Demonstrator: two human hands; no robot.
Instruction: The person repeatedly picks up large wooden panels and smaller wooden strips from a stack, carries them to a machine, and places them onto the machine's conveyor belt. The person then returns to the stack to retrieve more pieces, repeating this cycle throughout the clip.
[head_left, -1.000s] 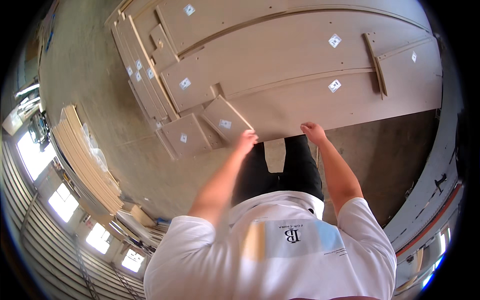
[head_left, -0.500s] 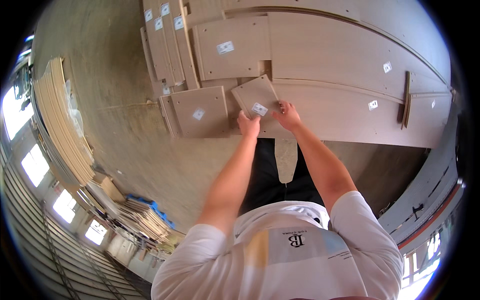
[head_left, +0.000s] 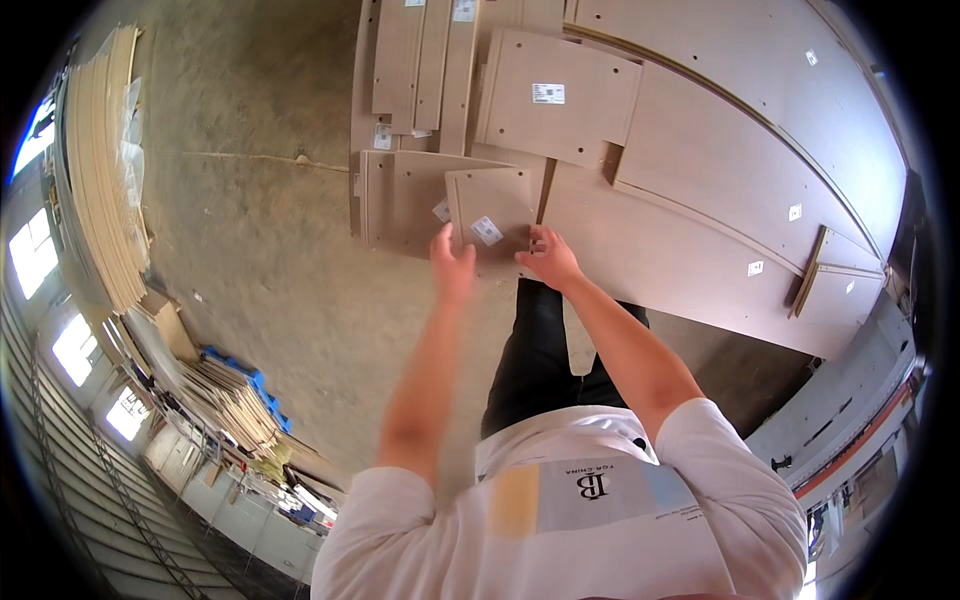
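Observation:
A small, nearly square brown panel (head_left: 492,205) with a white label lies over the right part of a larger labelled panel (head_left: 405,190) at the near left of the board stack. My left hand (head_left: 454,266) is at its lower left corner, thumb and fingers spread, blurred by motion. At the lower right corner, my right hand (head_left: 553,260) has its bent fingers against the side edge and its thumb held apart near the front. Neither hand is visibly closed round the panel. The fingers' undersides are hidden.
Another labelled panel (head_left: 560,95) lies beyond the hands. Long narrow boards (head_left: 410,70) are stacked at the far left, and wide boards (head_left: 680,245) spread right. Small pieces (head_left: 835,285) sit at the right end. Leaning sheets (head_left: 105,170) and a pile (head_left: 230,400) stand across the concrete floor.
The small panel has moved left onto the larger panel and turned straighter. My left hand has loosened from its near edge and shifted left; my right hand has followed along the right side. The view has turned.

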